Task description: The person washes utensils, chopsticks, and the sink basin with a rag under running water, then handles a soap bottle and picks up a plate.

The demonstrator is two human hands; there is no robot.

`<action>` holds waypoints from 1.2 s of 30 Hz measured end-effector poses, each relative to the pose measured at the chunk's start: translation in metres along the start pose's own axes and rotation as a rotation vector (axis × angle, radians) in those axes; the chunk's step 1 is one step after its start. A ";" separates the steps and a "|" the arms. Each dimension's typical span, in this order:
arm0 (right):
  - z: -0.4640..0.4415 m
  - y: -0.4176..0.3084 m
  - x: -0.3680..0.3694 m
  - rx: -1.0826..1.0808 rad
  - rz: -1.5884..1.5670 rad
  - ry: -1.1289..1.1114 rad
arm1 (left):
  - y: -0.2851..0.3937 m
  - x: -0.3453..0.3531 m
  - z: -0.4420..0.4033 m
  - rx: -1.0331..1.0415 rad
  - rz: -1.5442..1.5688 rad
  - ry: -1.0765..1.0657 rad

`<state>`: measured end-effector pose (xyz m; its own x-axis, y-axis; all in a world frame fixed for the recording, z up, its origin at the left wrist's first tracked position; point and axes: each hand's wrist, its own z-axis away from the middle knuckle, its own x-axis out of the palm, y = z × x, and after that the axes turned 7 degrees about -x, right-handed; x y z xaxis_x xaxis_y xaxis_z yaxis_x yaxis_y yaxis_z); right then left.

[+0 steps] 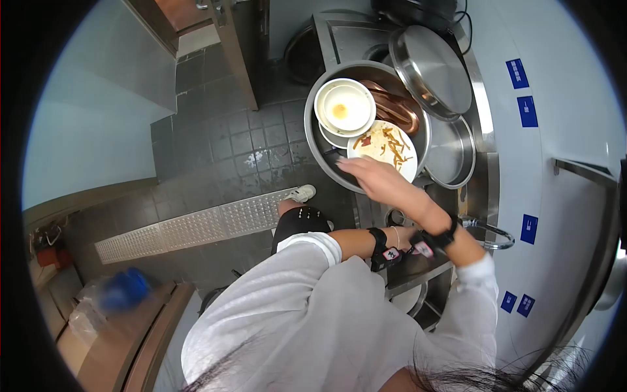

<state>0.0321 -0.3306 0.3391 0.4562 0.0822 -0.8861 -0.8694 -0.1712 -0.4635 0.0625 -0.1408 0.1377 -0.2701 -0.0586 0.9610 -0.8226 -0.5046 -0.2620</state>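
My right hand (375,179) reaches over the near edge of a large steel basin (313,140), fingers stretched out beside a white plate (410,163) with yellow-brown food strips and a red scrap on it. Whether the fingertips touch the plate is unclear. In the basin, a white bowl (362,98) with a little yellowish residue rests on another white dish (331,136). Shiny brown material (395,108) lies behind them. My left hand (406,238) is lower, over the sink counter, partly covered by my right wrist, so its fingers are hidden.
A round steel lid or pan (434,72) leans behind the basin, and a steel pot (454,153) stands to its right. A curved faucet (499,238) juts out near my right forearm. A metal floor grate (196,228) crosses the tiled floor. A door (235,52) stands ajar.
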 end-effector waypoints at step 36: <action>0.041 -0.065 -0.050 -0.021 0.050 0.272 | 0.017 0.008 0.031 -0.102 0.161 -0.008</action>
<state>0.0579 -0.2828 0.4127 0.4494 -0.1929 -0.8722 -0.8893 -0.1887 -0.4165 0.0622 -0.1767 0.1435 -0.3983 -0.1389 0.9067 -0.8157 -0.3985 -0.4193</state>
